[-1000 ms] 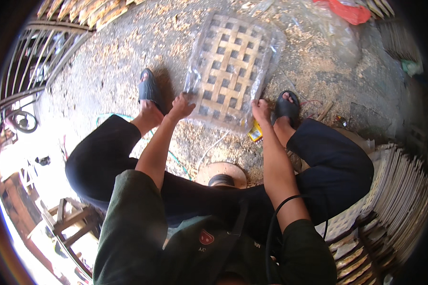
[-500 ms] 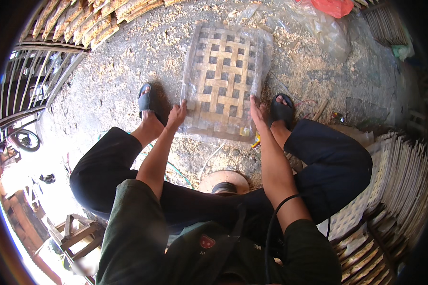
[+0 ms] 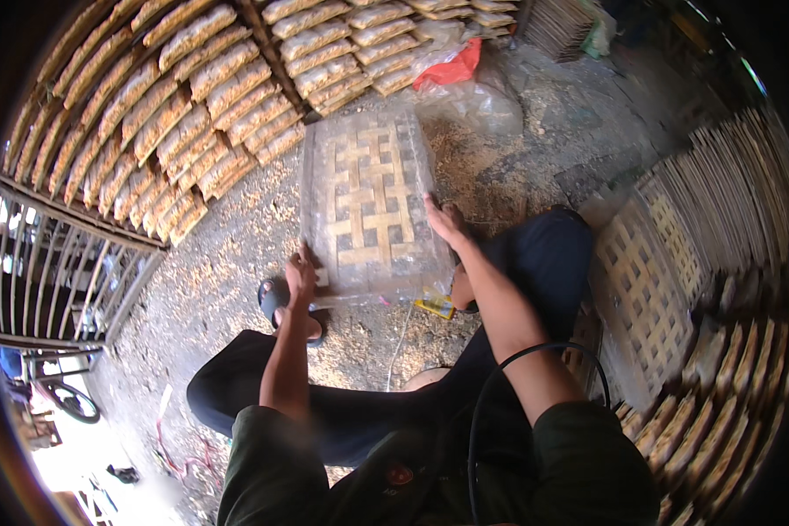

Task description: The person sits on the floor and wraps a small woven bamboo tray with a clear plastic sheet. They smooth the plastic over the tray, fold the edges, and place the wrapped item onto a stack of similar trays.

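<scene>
Both my hands are on the long sides of a flat woven bamboo panel (image 3: 364, 197) in clear, crinkled plastic, above the debris-strewn floor. My left hand (image 3: 301, 273) grips its left edge near the lower corner, fingers closed on it. My right hand (image 3: 447, 219) holds the right edge higher up, fingers along the side. A small yellow packet (image 3: 434, 304) lies just below the panel. My left sandalled foot (image 3: 276, 298) is beside my left hand.
Racks of filled, sloping slats (image 3: 193, 131) rise left and behind. Crumpled plastic with red sheeting (image 3: 447, 70) lies beyond the panel. Stacked woven panels (image 3: 640, 307) and more filled slats (image 3: 728, 412) stand at right. A slatted frame (image 3: 53, 272) and wheel (image 3: 72, 401) are at left.
My view has swung to the right, showing more of the racks and right stack. The panel and both hands sit lower in view, and my right knee has shifted inward.
</scene>
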`<control>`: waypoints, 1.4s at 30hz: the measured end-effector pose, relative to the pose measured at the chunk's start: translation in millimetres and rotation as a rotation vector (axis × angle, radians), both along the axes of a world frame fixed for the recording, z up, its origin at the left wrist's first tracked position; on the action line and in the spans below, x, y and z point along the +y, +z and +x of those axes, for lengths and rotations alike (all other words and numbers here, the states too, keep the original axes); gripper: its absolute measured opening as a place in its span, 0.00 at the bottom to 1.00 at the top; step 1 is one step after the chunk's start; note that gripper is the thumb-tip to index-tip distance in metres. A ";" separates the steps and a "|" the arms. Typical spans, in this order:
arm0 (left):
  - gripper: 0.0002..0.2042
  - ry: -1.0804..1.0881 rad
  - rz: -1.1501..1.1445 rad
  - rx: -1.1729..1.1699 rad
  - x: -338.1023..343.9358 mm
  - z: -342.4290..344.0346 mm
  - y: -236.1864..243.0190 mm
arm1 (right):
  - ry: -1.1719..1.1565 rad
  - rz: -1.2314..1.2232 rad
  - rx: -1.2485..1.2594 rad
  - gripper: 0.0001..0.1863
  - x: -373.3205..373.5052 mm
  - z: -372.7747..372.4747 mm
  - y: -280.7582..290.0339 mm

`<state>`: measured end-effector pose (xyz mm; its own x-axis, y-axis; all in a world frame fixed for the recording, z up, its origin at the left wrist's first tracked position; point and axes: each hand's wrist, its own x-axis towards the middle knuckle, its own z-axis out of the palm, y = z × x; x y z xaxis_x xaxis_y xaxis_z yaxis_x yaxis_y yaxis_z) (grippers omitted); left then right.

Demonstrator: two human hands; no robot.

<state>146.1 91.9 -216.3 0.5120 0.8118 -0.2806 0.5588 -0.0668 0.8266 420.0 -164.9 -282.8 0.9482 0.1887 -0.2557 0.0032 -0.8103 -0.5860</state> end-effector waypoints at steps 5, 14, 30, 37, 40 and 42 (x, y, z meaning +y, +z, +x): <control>0.28 -0.025 0.069 -0.031 46.6 4.4 126.5 | 0.244 0.269 0.259 0.47 -19.2 -41.1 184.5; 0.28 -0.189 0.143 -0.111 43.2 18.9 218.8 | 0.062 0.660 0.007 0.55 -29.8 -38.5 208.0; 0.31 -0.165 -0.137 -0.065 35.9 -9.8 159.1 | 0.022 0.706 0.433 0.34 -41.1 -61.1 185.0; 0.33 -0.182 -0.111 0.039 43.7 -9.9 163.8 | -0.036 1.114 0.932 0.20 -41.9 -54.3 172.2; 0.32 -0.190 -0.108 -0.030 43.7 -7.3 171.6 | -0.033 1.186 0.986 0.24 -39.4 -59.9 179.9; 0.32 -0.257 -0.066 0.053 46.1 -2.6 181.7 | -0.019 1.246 0.993 0.27 -42.8 -61.1 185.8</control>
